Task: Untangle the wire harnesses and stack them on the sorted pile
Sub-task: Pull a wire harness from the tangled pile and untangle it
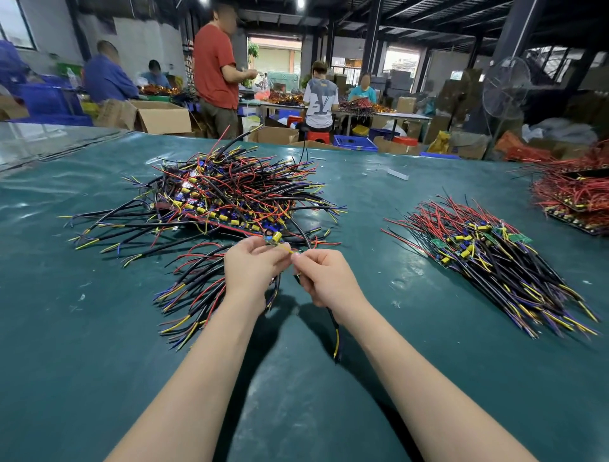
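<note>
head view: left hand [253, 263], right hand [324, 277], both tight on one harness [276, 236]

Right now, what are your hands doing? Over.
Left hand, right hand both pinch black-sheathed wire harness. Tangled multicoloured wire heap close behind. Sorted harness pile at right.

Bright ceiling lamps [300, 3] glare off the tabletop's [82, 329] far left corner; soft shadows lie mid-table; edges bow, background blurs.
</note>
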A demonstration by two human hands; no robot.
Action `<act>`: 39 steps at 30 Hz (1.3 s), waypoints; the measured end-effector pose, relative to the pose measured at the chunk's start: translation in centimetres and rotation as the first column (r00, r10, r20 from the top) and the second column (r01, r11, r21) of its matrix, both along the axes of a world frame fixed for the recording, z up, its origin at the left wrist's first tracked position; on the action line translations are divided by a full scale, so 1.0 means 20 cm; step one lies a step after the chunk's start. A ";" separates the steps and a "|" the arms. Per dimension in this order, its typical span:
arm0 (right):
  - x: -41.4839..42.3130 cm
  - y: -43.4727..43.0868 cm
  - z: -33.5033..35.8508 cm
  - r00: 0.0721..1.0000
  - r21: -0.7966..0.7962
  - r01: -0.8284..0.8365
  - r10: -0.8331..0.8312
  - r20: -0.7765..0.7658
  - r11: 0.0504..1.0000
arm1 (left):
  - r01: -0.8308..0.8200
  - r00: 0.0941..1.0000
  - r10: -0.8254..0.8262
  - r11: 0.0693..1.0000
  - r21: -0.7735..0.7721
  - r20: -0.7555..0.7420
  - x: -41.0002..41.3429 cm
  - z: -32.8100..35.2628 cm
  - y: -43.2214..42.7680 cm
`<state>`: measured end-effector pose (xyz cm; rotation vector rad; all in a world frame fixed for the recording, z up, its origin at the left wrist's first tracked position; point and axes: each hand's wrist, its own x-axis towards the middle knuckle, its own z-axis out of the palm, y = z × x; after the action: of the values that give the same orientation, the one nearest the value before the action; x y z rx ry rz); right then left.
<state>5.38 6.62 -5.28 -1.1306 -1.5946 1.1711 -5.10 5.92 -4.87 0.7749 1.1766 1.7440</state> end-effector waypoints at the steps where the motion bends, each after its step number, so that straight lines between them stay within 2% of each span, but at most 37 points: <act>1: 0.00 0.00 0.00 1.000 0.022 0.028 -0.029 0.005 0.999 | 0.072 0.986 -0.072 0.997 0.001 0.148 0.00 0.01 -0.01; 2: 0.00 0.00 0.00 0.999 0.035 0.049 -0.049 0.002 0.998 | 0.123 0.964 -0.120 0.992 0.002 0.239 0.00 0.01 -0.01; 4: 0.00 0.01 0.00 0.997 -0.006 0.056 -0.056 -0.047 0.998 | 0.177 0.932 -0.174 0.984 0.019 0.318 0.01 0.02 -0.02; 9: 0.02 0.00 0.04 0.978 -0.312 -0.073 0.006 -0.210 0.947 | 0.208 0.942 -0.214 0.977 0.050 0.260 0.01 0.03 -0.01; 11: 0.04 0.01 0.05 0.978 -0.361 -0.092 0.015 -0.210 0.928 | 0.217 0.962 -0.221 0.975 0.042 0.158 -0.01 0.01 -0.01; 13: 0.05 0.01 0.05 0.981 -0.369 -0.097 0.026 -0.191 0.924 | 0.201 0.979 -0.200 0.979 0.023 -0.033 -0.02 0.01 0.00; 17: 0.05 0.00 0.03 0.985 -0.300 -0.128 0.086 -0.148 0.945 | 0.076 0.926 -0.064 0.997 0.017 -0.371 -0.03 0.00 0.01; 20: 0.06 0.00 0.02 0.988 -0.180 -0.144 0.130 -0.083 0.973 | -0.010 0.907 0.028 0.999 0.044 -0.421 -0.02 -0.01 0.01; 23: 0.06 0.00 0.02 0.982 -0.141 -0.188 0.185 -0.036 0.972 | -0.044 0.900 0.062 0.998 0.052 -0.431 -0.01 -0.02 0.01; 25: 0.07 0.00 0.03 0.973 -0.149 -0.231 0.228 -0.035 0.962 | 0.003 0.933 0.006 1.000 0.024 -0.361 -0.04 -0.02 0.01; 27: 0.08 0.00 0.04 0.961 -0.182 -0.273 0.261 -0.088 0.945 | 0.127 0.981 -0.126 0.992 -0.002 -0.148 -0.06 0.00 0.01; 30: 0.09 0.01 0.05 0.953 -0.272 -0.291 0.252 -0.169 0.917 | 0.283 0.937 -0.284 0.959 0.034 0.205 -0.05 0.02 0.00; 32: 0.09 0.01 0.06 0.952 -0.307 -0.294 0.251 -0.173 0.905 | 0.329 0.912 -0.333 0.943 0.057 0.239 -0.03 0.02 0.00; 35: 0.08 0.01 0.05 0.959 -0.307 -0.272 0.231 -0.163 0.912 | 0.314 0.947 -0.316 0.949 0.037 0.060 -0.01 0.01 0.00; 37: 0.07 0.00 0.04 0.964 -0.315 -0.252 0.208 -0.169 0.915 | 0.248 0.953 -0.249 0.968 -0.030 -0.175 0.00 -0.01 0.01; 39: 0.07 0.00 0.02 0.967 -0.328 -0.237 0.191 -0.167 0.914 | 0.183 0.897 -0.190 0.981 -0.057 -0.398 0.00 -0.03 0.02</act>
<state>6.79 6.65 -4.82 -1.0848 -1.4734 1.6896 -5.14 6.25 -5.54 1.2375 1.3329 1.4505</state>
